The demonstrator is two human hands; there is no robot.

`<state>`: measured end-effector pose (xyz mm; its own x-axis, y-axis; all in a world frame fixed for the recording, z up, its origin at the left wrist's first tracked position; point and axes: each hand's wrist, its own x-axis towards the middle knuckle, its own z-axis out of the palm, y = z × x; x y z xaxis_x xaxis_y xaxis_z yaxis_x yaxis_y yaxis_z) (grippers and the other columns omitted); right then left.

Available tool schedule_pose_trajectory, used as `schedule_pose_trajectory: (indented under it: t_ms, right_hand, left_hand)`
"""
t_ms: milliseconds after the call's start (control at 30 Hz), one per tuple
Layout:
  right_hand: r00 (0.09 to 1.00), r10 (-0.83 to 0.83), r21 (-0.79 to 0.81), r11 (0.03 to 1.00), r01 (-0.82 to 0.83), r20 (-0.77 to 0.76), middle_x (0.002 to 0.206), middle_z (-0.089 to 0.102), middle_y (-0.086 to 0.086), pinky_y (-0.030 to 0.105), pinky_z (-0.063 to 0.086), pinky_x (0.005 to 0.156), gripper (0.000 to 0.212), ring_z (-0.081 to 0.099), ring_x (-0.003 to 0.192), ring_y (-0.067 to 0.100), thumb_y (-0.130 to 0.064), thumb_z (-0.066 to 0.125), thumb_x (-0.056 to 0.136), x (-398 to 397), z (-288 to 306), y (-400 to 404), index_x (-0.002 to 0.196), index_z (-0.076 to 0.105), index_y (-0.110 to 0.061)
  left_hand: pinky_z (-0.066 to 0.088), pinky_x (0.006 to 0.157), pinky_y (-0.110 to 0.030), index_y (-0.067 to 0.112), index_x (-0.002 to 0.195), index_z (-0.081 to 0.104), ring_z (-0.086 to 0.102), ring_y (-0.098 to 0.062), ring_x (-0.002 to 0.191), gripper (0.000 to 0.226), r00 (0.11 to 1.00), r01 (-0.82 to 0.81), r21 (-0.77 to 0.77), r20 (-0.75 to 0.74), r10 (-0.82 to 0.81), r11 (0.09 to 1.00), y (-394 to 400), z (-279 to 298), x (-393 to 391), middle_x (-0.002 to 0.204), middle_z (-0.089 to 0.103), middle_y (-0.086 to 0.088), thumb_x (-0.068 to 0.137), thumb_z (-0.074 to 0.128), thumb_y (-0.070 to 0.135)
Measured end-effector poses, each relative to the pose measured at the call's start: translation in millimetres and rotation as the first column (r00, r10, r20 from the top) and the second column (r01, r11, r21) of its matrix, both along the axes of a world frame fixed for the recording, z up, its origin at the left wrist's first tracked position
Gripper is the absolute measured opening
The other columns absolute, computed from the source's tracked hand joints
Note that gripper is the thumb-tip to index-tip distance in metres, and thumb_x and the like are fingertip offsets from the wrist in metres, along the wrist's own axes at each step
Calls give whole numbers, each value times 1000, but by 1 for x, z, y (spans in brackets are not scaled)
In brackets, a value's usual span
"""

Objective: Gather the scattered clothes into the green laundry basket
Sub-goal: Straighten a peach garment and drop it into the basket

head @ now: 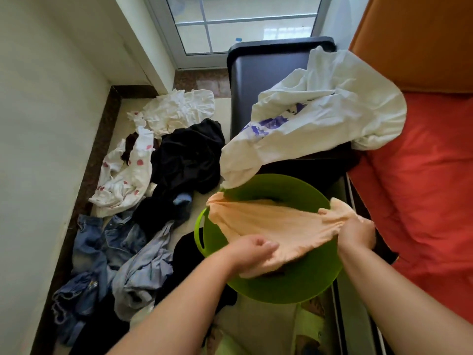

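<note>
While over basket: both hands are stretching a peach garment (276, 224) above the green laundry basket (302, 285)
Left hand (252, 252): fingers are pinching its near edge
Right hand (357, 233): fingers are gripping its right end

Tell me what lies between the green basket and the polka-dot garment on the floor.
In the head view, a black garment lies between the green basket and the polka-dot garment, with a bit of blue denim at its lower edge.

left hand (252, 252): fingers curled, pinching, forearm bare | right hand (357, 233): looks clenched, fingertips hidden | both arms reach forward, hands apart
</note>
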<state>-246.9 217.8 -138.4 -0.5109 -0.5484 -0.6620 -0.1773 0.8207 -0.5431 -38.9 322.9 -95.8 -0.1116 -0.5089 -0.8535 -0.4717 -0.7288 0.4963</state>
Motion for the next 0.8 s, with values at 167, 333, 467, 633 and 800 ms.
schedule_pose_trajectory:
  t_ms: [167,333,467,633,800]
  right_hand:
    - [971,157,78,986,-145,-179,110,64,21,35,40,73,34,60,99,39,-16,38,97,-10,-11,8,121,58,-3]
    - [897,442,66,894,-442,18,91,64,4,30,43,60,19,60,81,23,-20,46,95,2,-10,-9,107,59,-15]
    - [852,522,-54,853,-520,38,94,63,4,28,41,54,19,61,80,22,-20,40,96,6,-8,-19,107,55,-21]
    - [734,679,218,716,-663,6,79,60,6,28,36,51,24,57,68,21,-28,42,96,5,-11,-24,97,60,-11]
    - [691,689,573,483,-662,217,72,53,8,26,40,52,16,49,59,17,-15,43,95,-3,-13,-29,98,55,-5]
  left_hand:
    - [47,89,-33,21,122,61,60,-20,105,57,964,264,96,10,-266,960,-12,-14,-26,111,64,2,75,73,52]
    - [41,65,-28,18,87,69,57,-22,77,13,940,137,-105,327,-96,985,-37,-21,-14,78,61,-2,86,56,12]
    - [34,56,-29,26,68,54,55,-25,73,26,849,-21,-287,500,169,958,-43,-24,6,68,56,2,82,49,4]
    - [46,66,-26,19,87,71,62,-17,77,13,918,184,51,347,-190,982,-34,-33,9,79,68,1,81,66,9]
    - [41,61,-22,19,87,66,54,-16,77,14,884,322,184,292,-365,929,-37,-36,7,76,61,0,84,61,6]
